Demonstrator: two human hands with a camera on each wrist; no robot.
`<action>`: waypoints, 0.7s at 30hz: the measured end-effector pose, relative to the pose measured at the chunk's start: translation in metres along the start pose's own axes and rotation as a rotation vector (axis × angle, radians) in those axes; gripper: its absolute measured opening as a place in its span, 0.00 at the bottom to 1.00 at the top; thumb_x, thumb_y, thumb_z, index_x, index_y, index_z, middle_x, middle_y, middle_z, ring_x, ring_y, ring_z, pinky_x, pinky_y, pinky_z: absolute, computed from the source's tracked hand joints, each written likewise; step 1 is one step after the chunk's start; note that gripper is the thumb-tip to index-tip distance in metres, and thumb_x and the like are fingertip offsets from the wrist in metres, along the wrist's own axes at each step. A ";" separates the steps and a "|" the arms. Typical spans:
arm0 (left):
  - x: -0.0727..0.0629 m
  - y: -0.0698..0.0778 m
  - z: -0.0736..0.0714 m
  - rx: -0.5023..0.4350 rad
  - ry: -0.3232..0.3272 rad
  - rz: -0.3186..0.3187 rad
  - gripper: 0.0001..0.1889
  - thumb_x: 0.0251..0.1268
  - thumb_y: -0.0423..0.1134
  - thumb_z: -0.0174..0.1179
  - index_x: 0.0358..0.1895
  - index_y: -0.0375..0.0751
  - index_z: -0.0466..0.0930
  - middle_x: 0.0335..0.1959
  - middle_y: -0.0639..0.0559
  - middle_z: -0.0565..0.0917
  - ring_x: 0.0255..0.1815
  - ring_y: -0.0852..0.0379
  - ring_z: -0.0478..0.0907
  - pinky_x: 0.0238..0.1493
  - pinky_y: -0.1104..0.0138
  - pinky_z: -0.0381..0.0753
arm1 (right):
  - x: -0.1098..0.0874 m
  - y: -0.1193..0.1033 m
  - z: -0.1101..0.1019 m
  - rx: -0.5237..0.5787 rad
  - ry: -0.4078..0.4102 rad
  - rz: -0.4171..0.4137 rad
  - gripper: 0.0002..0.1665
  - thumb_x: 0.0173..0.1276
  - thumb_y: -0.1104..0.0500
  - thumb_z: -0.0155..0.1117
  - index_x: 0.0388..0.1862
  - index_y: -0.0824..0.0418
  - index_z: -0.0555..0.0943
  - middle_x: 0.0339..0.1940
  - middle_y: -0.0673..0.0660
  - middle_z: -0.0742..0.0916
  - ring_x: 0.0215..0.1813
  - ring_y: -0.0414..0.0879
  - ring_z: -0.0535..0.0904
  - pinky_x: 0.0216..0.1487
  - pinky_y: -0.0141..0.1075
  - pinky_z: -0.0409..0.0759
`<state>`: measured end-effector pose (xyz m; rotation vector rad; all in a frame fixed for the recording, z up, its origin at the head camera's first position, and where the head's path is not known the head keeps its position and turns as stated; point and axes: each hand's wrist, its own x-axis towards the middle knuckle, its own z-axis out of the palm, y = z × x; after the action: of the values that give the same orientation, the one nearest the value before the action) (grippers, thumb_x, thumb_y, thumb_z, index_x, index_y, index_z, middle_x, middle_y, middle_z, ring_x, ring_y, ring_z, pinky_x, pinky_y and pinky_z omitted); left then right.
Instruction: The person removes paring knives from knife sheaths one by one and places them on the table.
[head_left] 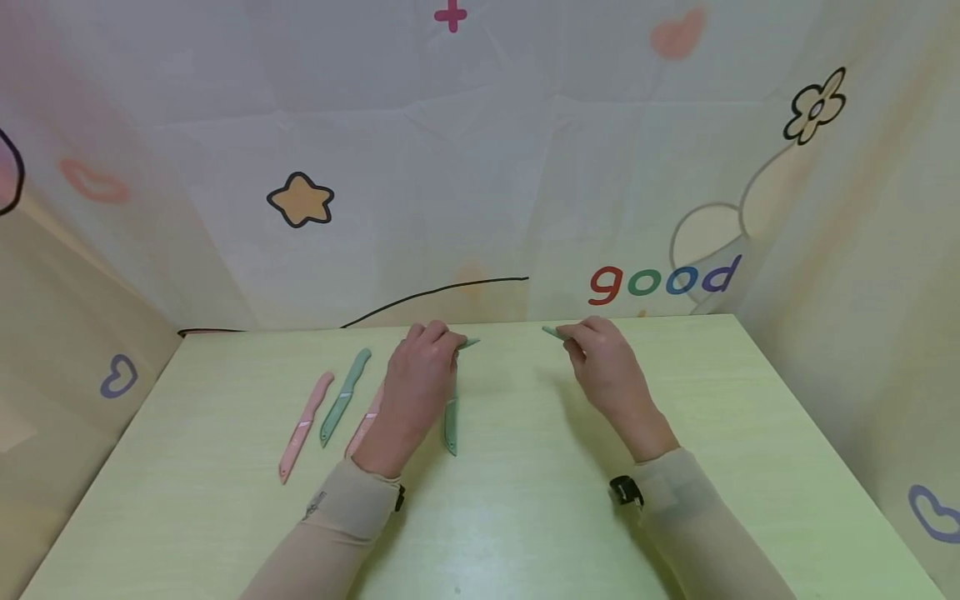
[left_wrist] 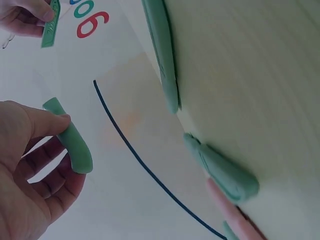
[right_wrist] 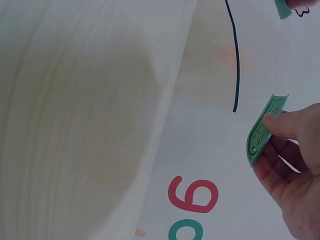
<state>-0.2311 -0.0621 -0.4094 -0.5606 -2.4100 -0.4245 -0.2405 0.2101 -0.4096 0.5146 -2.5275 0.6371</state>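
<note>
At the far left of my view a pink knife (head_left: 306,429) lies slanted on the pale table (head_left: 540,517), with a green knife (head_left: 345,400) just beside it, then a second pink knife (head_left: 367,425) that the left arm (head_left: 330,533) partly hides from me. Next I have the left hand (head_left: 422,371) raised, thumb and fingers pinching a smooth green piece (left_wrist: 78,145), with another green knife (head_left: 451,427) partly covered beside it. Well apart, at the right, I see the right hand (head_left: 607,367) raised too, pinching a lettered green piece (right_wrist: 257,141).

The backdrop (head_left: 480,183) shows "good" (head_left: 664,282) and a plus (head_left: 451,15); the green piece (right_wrist: 257,137) seemingly reads "CERAMIC".
</note>
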 end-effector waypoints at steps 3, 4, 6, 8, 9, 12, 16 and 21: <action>0.002 0.007 0.004 -0.020 -0.039 -0.056 0.09 0.66 0.27 0.71 0.46 0.40 0.92 0.39 0.48 0.85 0.39 0.48 0.81 0.37 0.62 0.85 | 0.000 0.002 -0.002 0.020 -0.025 0.076 0.15 0.70 0.71 0.72 0.55 0.69 0.88 0.43 0.62 0.87 0.44 0.56 0.83 0.47 0.47 0.87; 0.003 0.009 0.006 -0.032 -0.056 -0.078 0.09 0.67 0.28 0.71 0.47 0.40 0.92 0.40 0.49 0.85 0.39 0.48 0.81 0.37 0.62 0.85 | 0.001 0.003 -0.002 0.025 -0.035 0.104 0.15 0.71 0.71 0.72 0.55 0.69 0.88 0.43 0.63 0.87 0.43 0.56 0.84 0.47 0.48 0.88; 0.005 0.013 0.010 -0.073 -0.086 -0.117 0.09 0.68 0.28 0.70 0.48 0.41 0.92 0.40 0.49 0.85 0.40 0.48 0.82 0.36 0.62 0.86 | 0.001 0.004 -0.003 0.040 -0.057 0.159 0.15 0.72 0.70 0.71 0.57 0.69 0.88 0.44 0.63 0.86 0.43 0.56 0.84 0.47 0.48 0.88; 0.007 0.018 0.013 -0.124 -0.110 -0.155 0.09 0.68 0.28 0.70 0.49 0.41 0.92 0.41 0.50 0.86 0.40 0.49 0.82 0.35 0.61 0.85 | 0.001 0.006 -0.005 0.051 -0.074 0.201 0.16 0.73 0.69 0.71 0.58 0.70 0.87 0.45 0.64 0.86 0.43 0.56 0.84 0.47 0.48 0.88; 0.008 0.021 0.014 -0.147 -0.122 -0.170 0.10 0.68 0.28 0.69 0.49 0.40 0.92 0.41 0.50 0.86 0.40 0.49 0.82 0.34 0.61 0.85 | 0.000 0.007 -0.006 0.056 -0.080 0.216 0.16 0.73 0.69 0.71 0.58 0.70 0.87 0.45 0.64 0.86 0.42 0.56 0.84 0.47 0.49 0.88; 0.013 0.028 0.018 -0.209 -0.152 -0.214 0.10 0.69 0.28 0.69 0.49 0.40 0.92 0.42 0.49 0.86 0.40 0.49 0.83 0.34 0.61 0.84 | 0.000 0.010 -0.008 0.066 -0.091 0.242 0.15 0.74 0.69 0.70 0.58 0.70 0.87 0.44 0.64 0.86 0.41 0.56 0.83 0.45 0.48 0.88; 0.017 0.037 0.025 -0.266 -0.205 -0.265 0.10 0.70 0.30 0.68 0.51 0.40 0.91 0.43 0.50 0.86 0.41 0.51 0.83 0.33 0.63 0.82 | 0.001 0.015 -0.011 0.069 -0.098 0.267 0.15 0.74 0.69 0.69 0.57 0.70 0.87 0.42 0.64 0.86 0.40 0.56 0.82 0.42 0.46 0.86; 0.020 0.045 0.035 -0.366 -0.262 -0.341 0.10 0.72 0.32 0.68 0.53 0.39 0.91 0.40 0.50 0.84 0.36 0.55 0.79 0.32 0.65 0.78 | 0.000 0.020 -0.013 0.078 -0.119 0.304 0.14 0.75 0.68 0.68 0.56 0.70 0.87 0.40 0.64 0.87 0.39 0.55 0.81 0.41 0.45 0.84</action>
<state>-0.2407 -0.0031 -0.4158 -0.3723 -2.7056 -1.0088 -0.2449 0.2336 -0.4065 0.1987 -2.7284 0.8396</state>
